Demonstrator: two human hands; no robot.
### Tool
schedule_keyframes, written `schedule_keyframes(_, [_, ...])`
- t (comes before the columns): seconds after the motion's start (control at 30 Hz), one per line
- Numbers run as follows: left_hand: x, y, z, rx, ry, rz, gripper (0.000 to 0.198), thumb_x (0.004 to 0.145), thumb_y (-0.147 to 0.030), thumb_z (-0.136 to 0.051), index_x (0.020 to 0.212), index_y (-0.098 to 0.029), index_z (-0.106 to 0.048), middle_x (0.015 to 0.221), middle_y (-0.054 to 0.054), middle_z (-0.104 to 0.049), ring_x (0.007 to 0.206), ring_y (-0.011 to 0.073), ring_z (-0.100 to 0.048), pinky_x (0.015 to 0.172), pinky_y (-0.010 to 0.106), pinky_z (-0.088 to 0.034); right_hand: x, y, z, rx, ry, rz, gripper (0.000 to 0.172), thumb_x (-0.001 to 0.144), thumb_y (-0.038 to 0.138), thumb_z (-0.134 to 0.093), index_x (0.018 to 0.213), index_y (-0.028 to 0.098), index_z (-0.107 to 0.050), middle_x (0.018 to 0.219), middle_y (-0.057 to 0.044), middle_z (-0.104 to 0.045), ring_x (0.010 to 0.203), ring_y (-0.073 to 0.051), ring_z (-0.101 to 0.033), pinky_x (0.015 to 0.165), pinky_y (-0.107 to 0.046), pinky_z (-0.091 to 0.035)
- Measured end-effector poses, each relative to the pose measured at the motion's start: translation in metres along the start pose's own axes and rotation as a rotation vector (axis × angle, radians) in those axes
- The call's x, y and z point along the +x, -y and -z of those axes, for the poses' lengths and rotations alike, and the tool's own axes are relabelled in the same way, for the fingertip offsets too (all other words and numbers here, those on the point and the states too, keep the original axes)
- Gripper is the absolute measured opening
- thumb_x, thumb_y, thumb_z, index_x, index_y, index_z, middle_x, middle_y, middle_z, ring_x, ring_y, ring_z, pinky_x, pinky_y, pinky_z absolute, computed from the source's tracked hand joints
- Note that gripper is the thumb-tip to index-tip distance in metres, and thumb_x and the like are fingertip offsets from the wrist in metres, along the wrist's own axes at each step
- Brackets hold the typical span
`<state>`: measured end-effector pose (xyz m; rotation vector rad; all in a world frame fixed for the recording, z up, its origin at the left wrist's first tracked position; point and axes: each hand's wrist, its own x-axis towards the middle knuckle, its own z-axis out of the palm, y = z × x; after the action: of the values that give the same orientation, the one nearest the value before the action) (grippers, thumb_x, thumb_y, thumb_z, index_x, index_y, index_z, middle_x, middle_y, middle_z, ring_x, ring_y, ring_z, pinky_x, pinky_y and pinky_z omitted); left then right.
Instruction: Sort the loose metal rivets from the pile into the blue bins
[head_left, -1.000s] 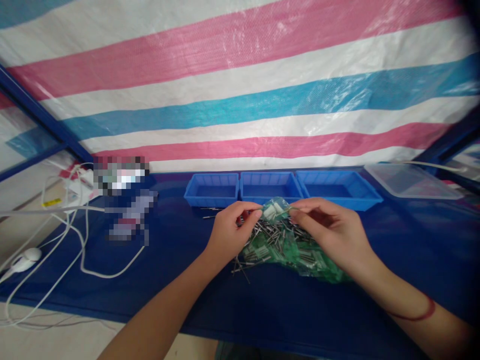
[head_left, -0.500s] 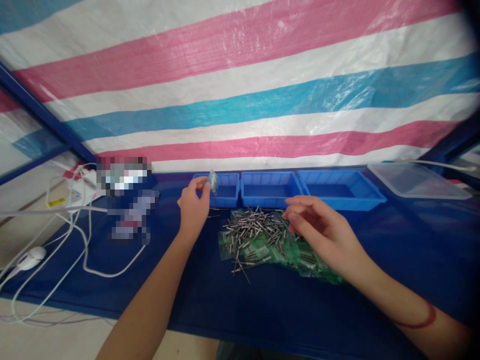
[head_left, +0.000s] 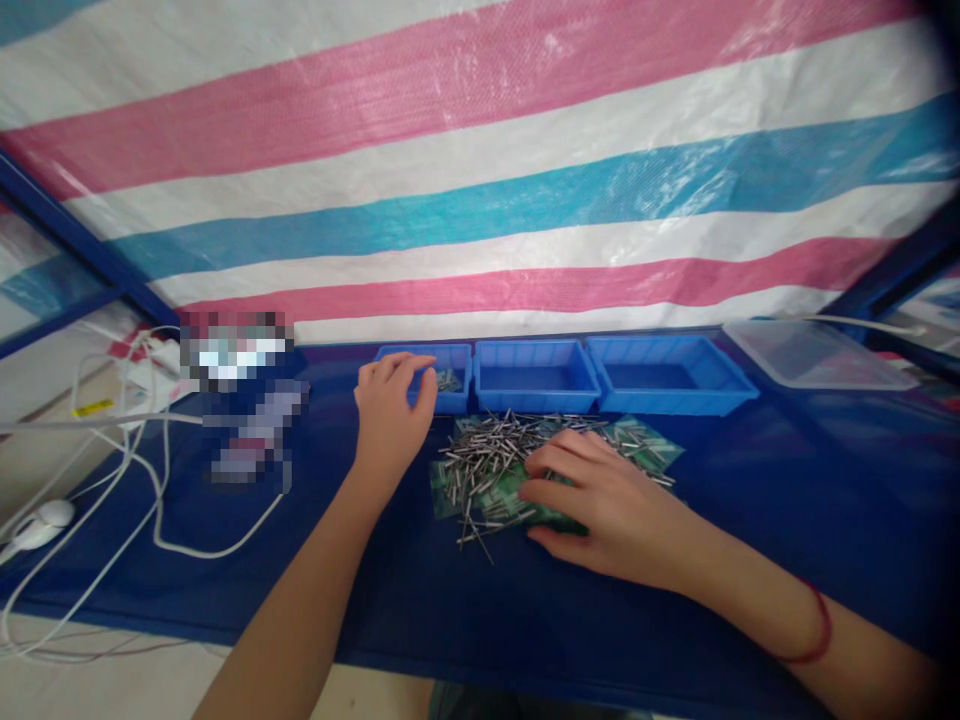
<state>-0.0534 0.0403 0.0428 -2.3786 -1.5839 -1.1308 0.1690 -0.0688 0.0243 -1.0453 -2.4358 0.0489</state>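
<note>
I see the left hand stretched forward, open and holding nothing, fingers at the rim of the leftmost blue tray, while the right hand lies flat, fingers spread, on the pile of metal pins and green packets.

Three trays stand in a row behind the pin pile, with a lid right of them.

Metal pins heaped on green bags
</note>
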Motion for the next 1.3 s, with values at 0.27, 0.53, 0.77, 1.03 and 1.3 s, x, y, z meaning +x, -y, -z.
schedule_keyframes(0.27, [-0.010,-0.017,-0.003,-0.190,0.157,-0.187,0.018,0.091,-0.023,-0.050,0.098,-0.021,-0.067,0.099,0.004,-0.071,0.095,0.0204,-0.061,0.090,0.035,-0.042,0.000,0.006,-0.007,-0.023,-0.068,-0.033,0.013,0.090,0.023,-0.054,0.094,0.021,-0.067,0.092,-0.006,-0.065,0.087,-0.019,-0.056,0.076,-0.036,-0.040])
schedule_keyframes(0.53, [-0.020,-0.031,-0.005,-0.383,0.264,-0.196,0.021,0.094,-0.026,-0.048,0.100,-0.018,-0.067,0.097,0.006,-0.070,0.094,0.0193,-0.061,0.088,0.033,-0.045,-0.002,-0.014,-0.004,0.226,-0.279,-0.402,0.017,0.093,0.028,-0.048,0.098,0.021,-0.063,0.096,-0.007,-0.069,0.089,-0.020,-0.064,0.078,-0.033,-0.049])
schedule_keyframes(0.77, [-0.033,-0.037,-0.017,-0.436,0.418,-0.212,0.024,0.089,-0.034,-0.057,0.108,-0.021,-0.066,0.098,0.005,-0.070,0.093,0.0214,-0.061,0.088,0.034,-0.045,-0.006,-0.034,-0.005,0.308,-0.254,-0.645,0.037,0.088,0.040,-0.054,0.119,0.022,-0.060,0.090,-0.005,-0.072,0.075,-0.021,-0.066,0.069,-0.036,-0.052])
schedule_keyframes(1.03, [-0.033,-0.038,-0.016,-0.498,0.448,-0.152,0.032,0.086,-0.037,-0.062,0.113,-0.020,-0.064,0.095,0.004,-0.070,0.088,0.0207,-0.061,0.084,0.033,-0.045,0.000,-0.023,-0.004,0.671,-0.422,-0.675,0.024,0.080,0.045,-0.065,0.089,0.023,-0.066,0.082,-0.004,-0.069,0.072,-0.017,-0.062,0.064,-0.031,-0.051])
schedule_keyframes(1.3, [-0.035,-0.044,-0.014,-0.639,0.458,0.069,0.021,0.088,-0.035,-0.058,0.094,-0.019,-0.069,0.081,0.001,-0.070,0.073,0.0151,-0.062,0.065,0.024,-0.044,0.005,-0.020,0.001,0.974,-0.319,-0.770,0.029,0.078,0.046,-0.067,0.087,0.019,-0.064,0.065,0.000,-0.065,0.058,-0.013,-0.059,0.055,-0.026,-0.050])
